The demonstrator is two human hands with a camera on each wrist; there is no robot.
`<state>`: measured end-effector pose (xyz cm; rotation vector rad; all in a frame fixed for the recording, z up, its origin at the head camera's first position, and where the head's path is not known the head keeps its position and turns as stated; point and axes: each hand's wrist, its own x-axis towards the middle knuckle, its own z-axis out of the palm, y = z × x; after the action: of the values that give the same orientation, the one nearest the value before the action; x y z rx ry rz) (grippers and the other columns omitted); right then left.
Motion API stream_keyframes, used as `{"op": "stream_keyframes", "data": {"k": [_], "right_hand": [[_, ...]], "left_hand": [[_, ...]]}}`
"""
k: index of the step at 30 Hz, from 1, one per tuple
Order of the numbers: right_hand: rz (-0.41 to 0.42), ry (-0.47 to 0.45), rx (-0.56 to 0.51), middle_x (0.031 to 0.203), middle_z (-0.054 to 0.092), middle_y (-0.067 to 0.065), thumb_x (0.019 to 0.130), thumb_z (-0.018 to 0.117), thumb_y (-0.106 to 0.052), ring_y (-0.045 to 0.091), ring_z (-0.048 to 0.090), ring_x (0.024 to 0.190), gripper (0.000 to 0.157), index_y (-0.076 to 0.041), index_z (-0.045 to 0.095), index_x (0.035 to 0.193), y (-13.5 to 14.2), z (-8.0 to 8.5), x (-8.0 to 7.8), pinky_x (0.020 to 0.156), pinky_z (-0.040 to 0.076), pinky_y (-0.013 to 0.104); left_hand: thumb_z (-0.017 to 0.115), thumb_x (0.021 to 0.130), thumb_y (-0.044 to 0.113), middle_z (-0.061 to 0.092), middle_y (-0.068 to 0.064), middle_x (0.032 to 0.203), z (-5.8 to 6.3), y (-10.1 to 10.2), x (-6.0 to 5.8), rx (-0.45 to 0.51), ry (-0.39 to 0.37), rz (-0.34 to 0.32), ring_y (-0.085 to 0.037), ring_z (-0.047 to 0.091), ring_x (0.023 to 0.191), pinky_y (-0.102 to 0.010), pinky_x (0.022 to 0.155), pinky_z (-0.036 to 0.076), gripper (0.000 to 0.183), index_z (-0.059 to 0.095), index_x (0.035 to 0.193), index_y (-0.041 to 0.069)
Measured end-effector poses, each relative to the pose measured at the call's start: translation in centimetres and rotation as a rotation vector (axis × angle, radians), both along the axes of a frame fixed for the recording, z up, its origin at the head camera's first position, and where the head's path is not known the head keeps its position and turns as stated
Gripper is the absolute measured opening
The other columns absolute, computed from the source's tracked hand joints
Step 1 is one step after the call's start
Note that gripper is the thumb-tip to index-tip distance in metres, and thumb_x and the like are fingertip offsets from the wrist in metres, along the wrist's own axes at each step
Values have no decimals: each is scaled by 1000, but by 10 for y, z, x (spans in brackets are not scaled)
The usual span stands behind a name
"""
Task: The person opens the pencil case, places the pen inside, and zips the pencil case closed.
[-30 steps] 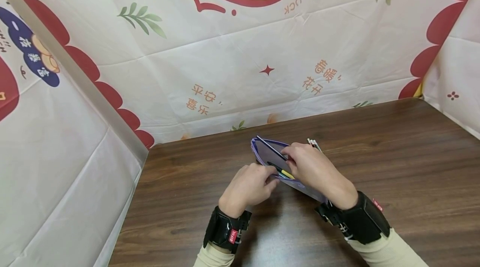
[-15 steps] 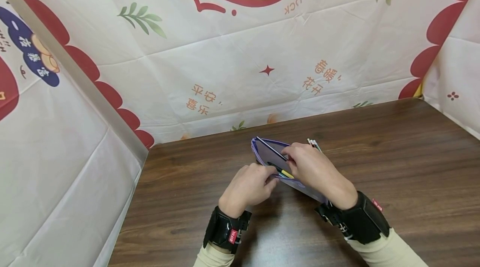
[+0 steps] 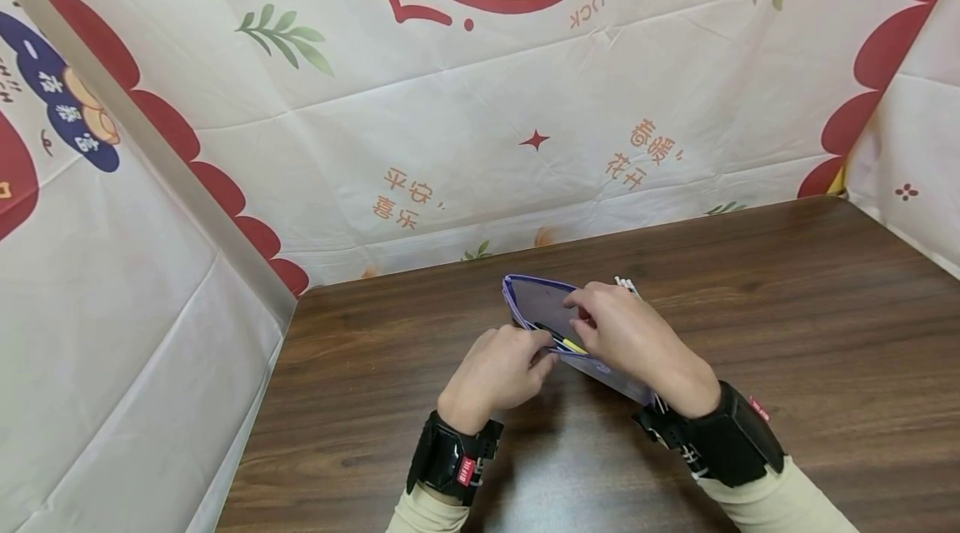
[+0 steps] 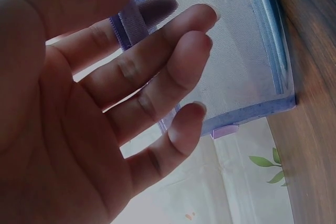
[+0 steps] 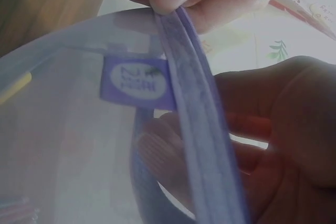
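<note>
In the head view, a mesh zip pouch (image 3: 617, 378) with purple edging stands with its mouth spread. My left hand (image 3: 495, 371) pinches the near rim between thumb and forefinger; in the left wrist view the forefinger shows through the mesh (image 4: 239, 45) while the other fingers are bent behind. Over the mouth is my right hand (image 3: 637, 337), thumb and forefinger apart, nothing between them. Inside lie a yellow-and-black pen (image 3: 574, 346) and other slim pens, partly hidden. The right wrist view shows the zip edge (image 5: 197, 114) and a purple label (image 5: 135, 82), with right-hand fingers (image 5: 160, 150) behind mesh.
Several white-tipped sticks (image 3: 624, 284) lie just beyond my right hand, mostly covered by it. The brown wooden table (image 3: 810, 316) runs back to a printed white cloth (image 3: 465, 125). Another cloth panel (image 3: 127, 333) stands at the left.
The dark slim pen that my right hand held slantwise over the mouth has left its fingers and is down in the pouch. Those fingers have parted; my left hand has stayed put.
</note>
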<state>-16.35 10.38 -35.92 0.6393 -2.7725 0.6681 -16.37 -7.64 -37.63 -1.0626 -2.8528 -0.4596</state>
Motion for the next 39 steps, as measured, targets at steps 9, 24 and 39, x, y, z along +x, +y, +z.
{"op": "stream_keyframes", "data": {"k": [9,24,39], "right_hand": [[8,-20,-15,83,65,8,81,66,-4,14,54,68,20,2,68,100,5,5,0,60,49,34],[-18,-5,-93,78,66,8,81,66,-1,16,58,68,15,2,68,96,34,23,1,58,52,36],[-103,-40,-96,76,67,10,83,65,-3,20,58,69,13,2,68,94,68,19,-10,61,50,39]], "left_hand": [[59,91,26,43,10,58,0,0,0,2,1,4,-2,40,46,-18,42,27,16,60,78,17],[60,90,27,45,10,59,1,-1,1,-2,21,15,-2,40,47,-19,42,27,14,64,82,17],[60,90,26,48,10,60,1,0,2,0,10,14,-2,39,47,-17,42,26,13,68,87,16]]}}
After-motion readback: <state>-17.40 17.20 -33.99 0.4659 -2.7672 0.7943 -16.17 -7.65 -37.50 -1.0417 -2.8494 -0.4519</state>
